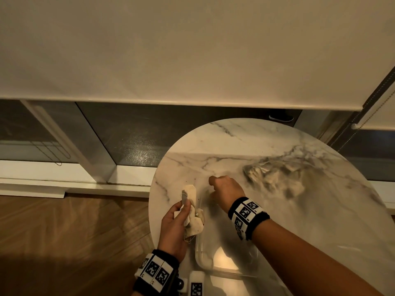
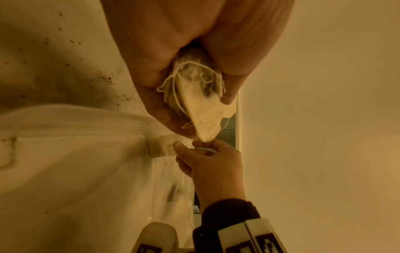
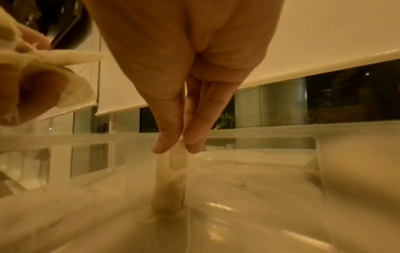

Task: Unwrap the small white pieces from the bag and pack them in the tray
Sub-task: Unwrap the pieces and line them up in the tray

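My left hand grips a bundle of small white tea bags with loose strings, held just left of the clear plastic tray. The left wrist view shows the bundle wedged between thumb and fingers. My right hand reaches down into the tray's far end. In the right wrist view its fingertips pinch the top of one tea bag, which stands upright on the tray floor. A crumpled clear bag lies blurred on the table to the right.
The round marble table carries the tray at its near edge. Dark specks dot the marble beside the tray. Wooden floor lies to the left, and a window with a lowered blind stands behind.
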